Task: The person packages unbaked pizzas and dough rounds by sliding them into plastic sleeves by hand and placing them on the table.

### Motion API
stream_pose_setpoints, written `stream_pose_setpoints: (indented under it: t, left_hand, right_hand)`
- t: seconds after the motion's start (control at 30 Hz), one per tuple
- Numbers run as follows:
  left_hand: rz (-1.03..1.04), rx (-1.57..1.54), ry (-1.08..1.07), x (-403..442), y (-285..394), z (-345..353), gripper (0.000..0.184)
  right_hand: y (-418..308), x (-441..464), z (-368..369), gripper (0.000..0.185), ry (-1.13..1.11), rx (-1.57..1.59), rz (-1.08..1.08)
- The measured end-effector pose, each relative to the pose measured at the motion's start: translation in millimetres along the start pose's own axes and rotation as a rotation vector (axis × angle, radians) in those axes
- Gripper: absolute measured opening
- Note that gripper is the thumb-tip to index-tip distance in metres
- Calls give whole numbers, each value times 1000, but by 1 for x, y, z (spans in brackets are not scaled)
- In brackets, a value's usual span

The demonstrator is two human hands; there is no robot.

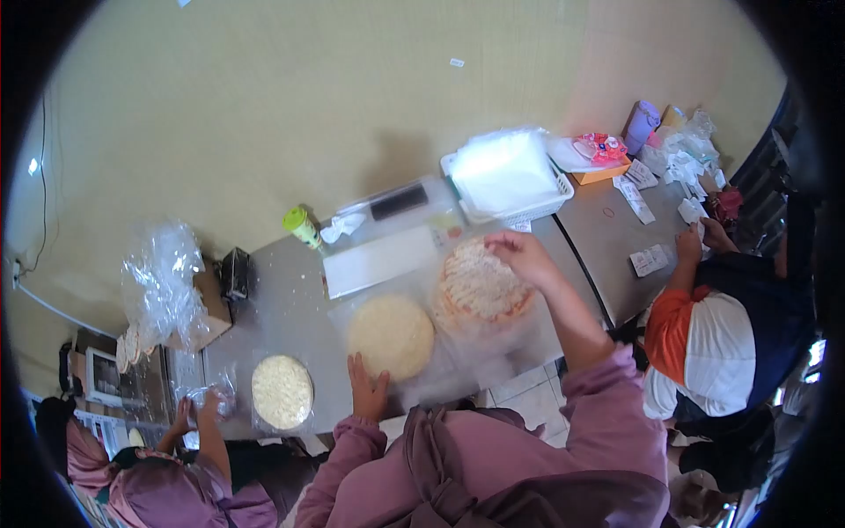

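My left hand rests with fingers spread at the lower left edge of a plain round dough base, which lies on a clear plastic sheet. Over the top right of a second round, covered with pale shreds and reddish at its rim, is my right hand, fingers bent together; what they hold, if anything, is too small to make out. The plastic under this round is blurred. Farther left lies a third round with a pale shredded topping, on its own plastic sheet.
Behind the rounds are a white tray, a dark phone, a green cup and a white basket of plastic sheets. A co-worker's hands touch plastic at left. Another person at right handles paper slips.
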State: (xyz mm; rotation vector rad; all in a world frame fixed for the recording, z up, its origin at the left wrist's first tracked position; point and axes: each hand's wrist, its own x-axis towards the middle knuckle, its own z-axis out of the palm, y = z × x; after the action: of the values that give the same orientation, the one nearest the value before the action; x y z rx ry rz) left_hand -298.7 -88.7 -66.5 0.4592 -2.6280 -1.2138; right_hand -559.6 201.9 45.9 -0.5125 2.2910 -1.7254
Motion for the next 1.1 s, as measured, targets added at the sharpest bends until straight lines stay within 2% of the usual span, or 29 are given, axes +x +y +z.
stream_pose_setpoints:
  t: [0.13,0.17,0.23,0.27,0.33,0.37,0.43,0.47,0.53,0.57,0.67,0.73,0.77,0.83,0.87,0.93,0.97,1.03,1.1]
  left_hand:
    - [-59,-2,54,-1,0,-7,68]
    - [-57,8,58,-2,1,-10,68]
    - [-117,-91,127,-6,2,-15,64]
    - [-122,-82,135,-9,2,-18,64]
    - [-163,-95,158,-17,1,-25,60]
    - [-175,-86,169,-20,2,-28,60]
    - [-235,-188,231,-29,4,-33,52]
    - [-253,-181,239,-35,5,-36,52]
    - [-289,-213,254,-39,7,-40,46]
    - [-289,-214,257,-39,5,-40,46]
    - [-266,-231,265,-42,1,-42,43]
    - [-246,-250,182,-33,14,-46,43]
    - [-249,-256,183,-29,23,-47,43]
    - [-293,-521,75,-17,39,-49,44]
    - [-294,-526,81,-10,43,-49,44]
    - [-207,-669,-111,2,51,-50,51]
    - [-206,-751,-134,8,57,-51,57]
    - [-182,-874,-176,19,66,-54,69]
    - [-157,-922,-191,26,58,-56,74]
  right_hand:
    - [26,103,-34,28,90,-420,62]
    - [38,124,-37,28,89,-410,58]
    - [71,157,-41,32,171,-865,-44]
    - [89,166,-42,32,164,-855,-50]
    - [118,178,-42,28,39,-1001,91]
    - [125,182,-44,28,23,-993,82]
    - [129,187,-43,24,71,-986,226]
    - [122,184,-39,24,50,-983,222]
    - [92,172,-43,26,76,-944,384]
    - [87,170,-43,26,76,-945,382]
    - [76,161,-41,22,119,-951,310]
    - [63,154,-33,18,294,-864,22]
    - [45,143,-27,18,291,-870,21]
    - [-14,112,-8,18,133,-852,-95]
    - [-35,95,1,18,9,-812,-164]
    - [-70,56,23,18,-240,-706,-316]
    - [-87,34,34,17,-363,-638,-400]
    - [-131,-12,48,17,-675,-479,-474]
    - [-172,-50,54,17,-1007,-352,-394]
